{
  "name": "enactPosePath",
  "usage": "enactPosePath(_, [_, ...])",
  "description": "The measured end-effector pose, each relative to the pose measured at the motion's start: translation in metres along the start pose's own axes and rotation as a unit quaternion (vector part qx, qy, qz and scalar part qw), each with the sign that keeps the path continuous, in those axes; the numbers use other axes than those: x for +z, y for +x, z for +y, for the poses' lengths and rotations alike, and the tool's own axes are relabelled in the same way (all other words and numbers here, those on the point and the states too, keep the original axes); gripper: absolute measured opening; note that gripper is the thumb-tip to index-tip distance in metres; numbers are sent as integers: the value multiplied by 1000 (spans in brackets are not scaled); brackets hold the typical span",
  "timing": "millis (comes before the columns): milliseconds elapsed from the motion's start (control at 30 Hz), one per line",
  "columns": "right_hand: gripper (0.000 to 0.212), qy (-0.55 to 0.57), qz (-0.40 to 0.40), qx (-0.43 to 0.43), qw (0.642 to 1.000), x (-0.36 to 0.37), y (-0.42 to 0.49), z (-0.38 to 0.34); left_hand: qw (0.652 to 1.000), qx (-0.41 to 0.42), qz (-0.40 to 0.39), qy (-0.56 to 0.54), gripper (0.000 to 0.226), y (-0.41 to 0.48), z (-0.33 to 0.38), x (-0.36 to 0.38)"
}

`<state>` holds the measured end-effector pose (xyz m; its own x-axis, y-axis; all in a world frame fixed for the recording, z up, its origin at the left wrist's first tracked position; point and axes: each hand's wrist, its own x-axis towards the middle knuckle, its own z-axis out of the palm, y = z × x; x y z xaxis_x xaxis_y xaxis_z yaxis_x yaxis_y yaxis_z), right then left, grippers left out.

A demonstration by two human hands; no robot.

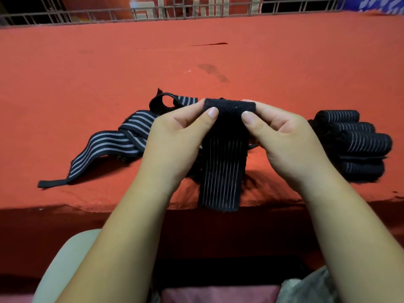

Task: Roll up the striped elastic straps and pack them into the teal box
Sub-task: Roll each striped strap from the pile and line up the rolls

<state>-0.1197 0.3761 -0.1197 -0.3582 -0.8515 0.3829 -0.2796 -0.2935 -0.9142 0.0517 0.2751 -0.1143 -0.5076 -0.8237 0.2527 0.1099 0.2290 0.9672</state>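
Note:
A black elastic strap with thin pale stripes [222,171] hangs down over the table's front edge. Its top end is folded into a small roll between both thumbs and fingers. My left hand [175,136] pinches the roll's left side and my right hand [282,132] pinches its right side. Loose black straps with wide grey stripes [113,143] lie unrolled on the left. A pile of several rolled straps [354,141] sits on the right. No teal box is in view.
The table is covered with a red-orange cloth [196,57] with a dark stain near the middle. A metal railing [109,14] runs along the far edge. My knees show below the front edge.

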Motion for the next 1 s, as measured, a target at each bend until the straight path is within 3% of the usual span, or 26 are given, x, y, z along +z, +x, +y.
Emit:
enactPosePath(133, [28, -23, -13, -3, 1000, -2, 1, 2, 999, -14, 15, -27, 40, 0, 1, 2])
enactPosePath(433, [30, 20, 18, 11, 1000, 0, 4, 9, 998, -14, 60, 17, 15, 2, -2, -4])
enactPosePath(567, [31, 15, -5, 13, 1000, -1, 3, 10, 997, -23, 68, -16, 25, 2, -5, -2])
enactPosePath(700, [32, -2, -21, 1, 1000, -4, 4, 13, 997, -33, 58, -45, 15, 0, -2, 3])
enactPosePath(1000, [37, 45, 3, -2, 999, -4, 7, 16, 996, -57, 29, -67, 26, 4, -1, -7])
